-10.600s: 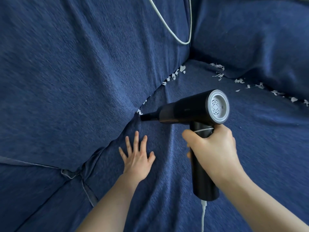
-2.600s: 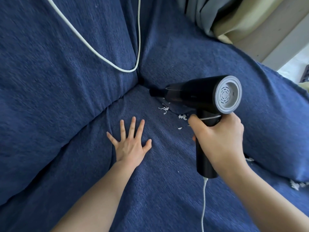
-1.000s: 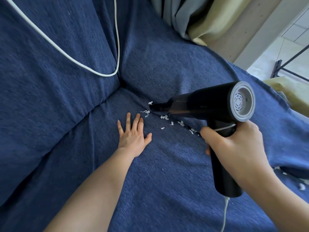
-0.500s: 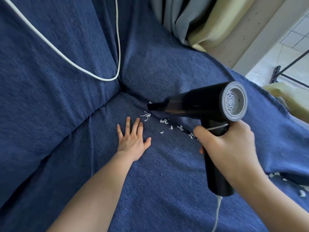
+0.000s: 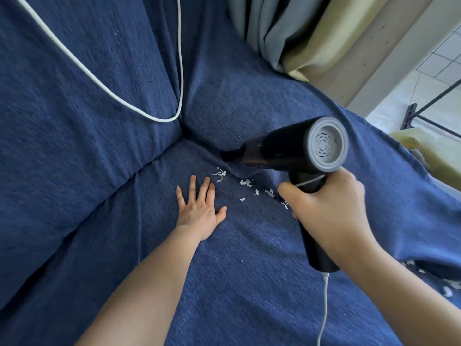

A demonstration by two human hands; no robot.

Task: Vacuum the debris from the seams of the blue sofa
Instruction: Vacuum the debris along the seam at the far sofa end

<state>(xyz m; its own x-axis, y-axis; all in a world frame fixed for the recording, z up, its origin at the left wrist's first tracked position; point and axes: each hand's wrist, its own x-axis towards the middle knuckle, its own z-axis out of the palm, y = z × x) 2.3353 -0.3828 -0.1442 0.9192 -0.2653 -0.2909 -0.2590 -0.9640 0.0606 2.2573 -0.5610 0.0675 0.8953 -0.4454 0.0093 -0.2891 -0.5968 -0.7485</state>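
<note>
The only holder in view is the handheld vacuum (image 5: 291, 148) itself, a black pistol-shaped body with a grey vented rear cap; its casing is dark, so what it holds inside cannot be told. The blue sofa (image 5: 82, 136) fills nearly the whole view, with the back cushion at left, the armrest at upper right and the seat below, all meeting in a deep corner near the middle.

The right hand (image 5: 326, 208) grips the vacuum's handle, fingers and thumb curled round it just below the barrel. The narrow nozzle (image 5: 230, 155) points left and sits against the seam between seat and armrest, where the fabric puckers. The left hand (image 5: 199, 208) lies flat on the seat cushion, palm down, fingers straight and slightly spread, pressing the fabric. White paper scraps (image 5: 245, 182) are strewn along the seam between the two hands: one curled piece lies just beyond the left fingertips, the others trail right toward the right thumb, just under the vacuum's barrel. More scraps (image 5: 449, 287) lie at the lower right edge, perhaps along the same seam, though the right forearm hides the stretch between.

A white cable (image 5: 324, 305) hangs from the handle's base; another white cable (image 5: 99, 83) loops across the back cushion into the corner. Grey and pale yellow curtains (image 5: 287, 33) hang behind the armrest.
</note>
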